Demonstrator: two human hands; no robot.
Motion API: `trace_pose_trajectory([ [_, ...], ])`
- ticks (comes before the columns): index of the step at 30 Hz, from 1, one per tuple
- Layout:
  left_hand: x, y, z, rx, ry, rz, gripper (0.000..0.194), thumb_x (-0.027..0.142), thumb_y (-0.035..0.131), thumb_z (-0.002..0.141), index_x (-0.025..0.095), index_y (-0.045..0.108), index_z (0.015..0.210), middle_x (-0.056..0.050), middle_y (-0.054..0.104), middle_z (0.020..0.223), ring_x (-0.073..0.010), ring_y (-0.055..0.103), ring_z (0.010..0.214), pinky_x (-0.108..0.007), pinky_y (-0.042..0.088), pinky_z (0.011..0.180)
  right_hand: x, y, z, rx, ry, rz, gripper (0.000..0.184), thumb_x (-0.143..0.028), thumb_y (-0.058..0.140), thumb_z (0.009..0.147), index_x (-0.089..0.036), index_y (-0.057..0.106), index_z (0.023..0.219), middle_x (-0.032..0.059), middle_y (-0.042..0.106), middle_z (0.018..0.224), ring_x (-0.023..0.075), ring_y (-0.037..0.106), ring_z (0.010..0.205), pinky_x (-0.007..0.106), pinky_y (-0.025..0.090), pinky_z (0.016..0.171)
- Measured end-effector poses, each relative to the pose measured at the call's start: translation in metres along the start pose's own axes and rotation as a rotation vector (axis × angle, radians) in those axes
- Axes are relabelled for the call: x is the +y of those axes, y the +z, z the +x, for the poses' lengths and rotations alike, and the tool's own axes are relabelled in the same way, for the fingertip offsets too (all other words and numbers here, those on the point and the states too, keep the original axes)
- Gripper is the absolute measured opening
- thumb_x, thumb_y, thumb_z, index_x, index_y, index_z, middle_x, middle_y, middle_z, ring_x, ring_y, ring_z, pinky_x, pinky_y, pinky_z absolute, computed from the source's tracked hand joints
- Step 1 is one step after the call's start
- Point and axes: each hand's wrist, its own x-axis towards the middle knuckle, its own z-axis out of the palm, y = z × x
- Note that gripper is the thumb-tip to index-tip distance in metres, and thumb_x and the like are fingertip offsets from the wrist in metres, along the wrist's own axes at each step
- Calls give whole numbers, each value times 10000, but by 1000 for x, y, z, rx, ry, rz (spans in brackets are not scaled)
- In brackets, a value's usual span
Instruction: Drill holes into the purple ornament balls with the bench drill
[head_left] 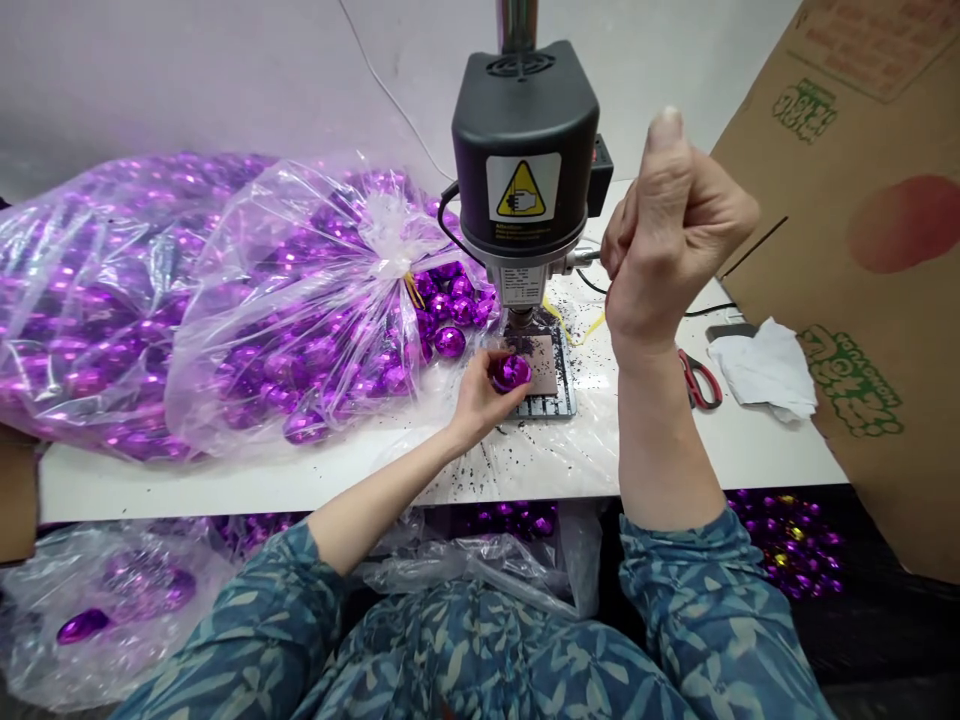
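My left hand (478,398) pinches a shiny purple ball (513,373) between thumb and fingers. It holds the ball over the front of the small metal base plate (566,402), just below the black bench drill press (525,130). Dark shavings are scattered over the plate and the table around it. My right hand (664,235) is raised to the right of the press and closed round its lever (585,258); the grip end of the lever is hidden inside the fist.
A large clear plastic bag (225,330) full of purple balls fills the left of the white table (300,478). Red-handled scissors (701,382) and a white cloth (765,370) lie right, beside a tall cardboard box (862,200). More purple pieces (795,550) sit below the table edge.
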Motion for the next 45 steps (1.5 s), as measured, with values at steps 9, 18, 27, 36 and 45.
trace_pose_trajectory([
  [9,42,-53,-99,-814,190,150,433,466,865,865,265,713,1217,-79,742,1074,-279,726,967,-391,610,808,7,1,-4,27,55,-118,703,-841,427,894,-244,306,542,-55,274,472,74,307,418,320,309,492],
  [18,-42,-73,59,-48,125,601,422,5,702,770,228,729,1128,-167,673,1242,-405,614,1206,-616,530,1063,6,-3,-7,18,69,-167,697,-810,419,930,-248,249,554,-59,254,471,50,302,434,306,301,504],
  [27,-21,-76,58,-29,-11,77,489,278,793,841,236,653,1307,-119,690,1173,-302,712,1035,-536,620,948,3,0,-8,57,15,-92,689,-757,519,921,-247,272,528,-77,249,424,43,267,377,312,283,450],
  [36,-22,-25,17,-59,-297,-507,564,429,933,737,220,577,1122,-55,810,986,-214,788,913,-392,642,851,0,0,-10,59,24,-74,677,-726,561,889,-227,279,529,-77,268,438,35,260,384,294,282,468],
  [45,-40,-13,37,-51,-184,-384,613,471,900,792,200,667,1289,-132,803,1222,-259,780,1127,-455,630,1012,0,-4,-14,37,67,-114,689,-792,493,913,-240,295,550,-67,278,451,58,270,421,321,295,500],
])
